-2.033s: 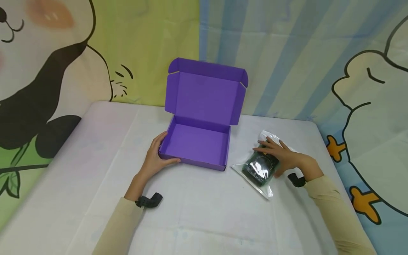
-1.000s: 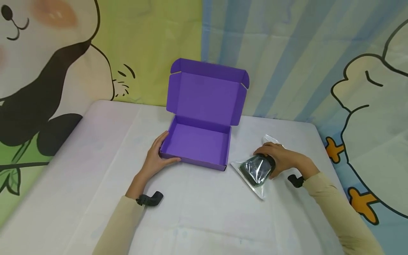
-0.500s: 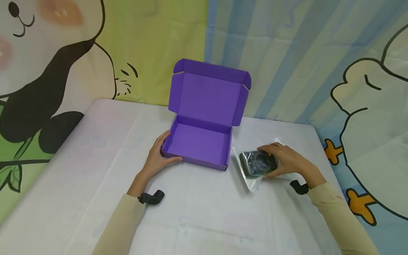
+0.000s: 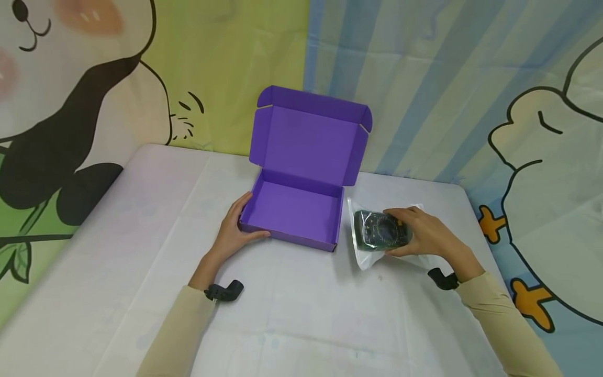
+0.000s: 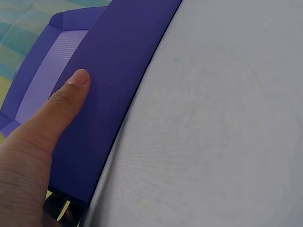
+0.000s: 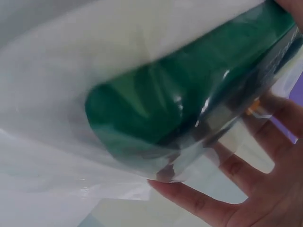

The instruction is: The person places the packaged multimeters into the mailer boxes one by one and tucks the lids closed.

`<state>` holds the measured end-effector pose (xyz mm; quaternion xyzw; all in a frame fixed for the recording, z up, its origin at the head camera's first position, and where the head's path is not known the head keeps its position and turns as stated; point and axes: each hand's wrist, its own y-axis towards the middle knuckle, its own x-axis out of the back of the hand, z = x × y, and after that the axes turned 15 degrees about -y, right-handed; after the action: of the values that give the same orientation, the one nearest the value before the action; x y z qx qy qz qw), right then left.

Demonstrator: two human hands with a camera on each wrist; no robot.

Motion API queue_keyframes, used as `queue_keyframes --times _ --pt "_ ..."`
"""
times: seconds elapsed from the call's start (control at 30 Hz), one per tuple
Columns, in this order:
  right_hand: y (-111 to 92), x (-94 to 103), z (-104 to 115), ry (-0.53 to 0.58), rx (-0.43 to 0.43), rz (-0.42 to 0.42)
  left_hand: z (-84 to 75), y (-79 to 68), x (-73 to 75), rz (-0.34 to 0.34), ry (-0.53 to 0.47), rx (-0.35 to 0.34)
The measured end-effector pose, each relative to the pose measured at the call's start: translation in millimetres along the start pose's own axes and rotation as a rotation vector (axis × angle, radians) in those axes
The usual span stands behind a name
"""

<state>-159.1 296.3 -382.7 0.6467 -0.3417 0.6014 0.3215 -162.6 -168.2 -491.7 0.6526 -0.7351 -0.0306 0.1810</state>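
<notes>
The left hand (image 4: 232, 234) holds the purple box (image 4: 301, 173) (thumb on its front wall); the right hand (image 4: 424, 235) grips the bagged green gadget (image 4: 377, 233).

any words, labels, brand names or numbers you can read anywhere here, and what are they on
None can be read.
Green device in the clear bag, held by the right hand: markings round its dial, too small and blurred to read.
Purple box, held by the left hand: no print shows.
Backdrop: cartoon drawings only, no words.
</notes>
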Motion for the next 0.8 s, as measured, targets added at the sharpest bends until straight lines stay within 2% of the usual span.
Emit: queue_keyframes --times 0.3,0.57,0.8 --pt "1 4.6 6 -0.03 -0.04 0.025 0.8 -0.5 -0.1 0.0 -0.002 0.008" --pt "4 15.4 11 -0.049 -0.044 0.014 3.6 -1.6 -2.6 0.011 -0.019 0.018" --pt "17 26.9 11 -0.074 -0.032 0.0 4.3 -1.3 -0.5 -0.009 -0.008 0.004"
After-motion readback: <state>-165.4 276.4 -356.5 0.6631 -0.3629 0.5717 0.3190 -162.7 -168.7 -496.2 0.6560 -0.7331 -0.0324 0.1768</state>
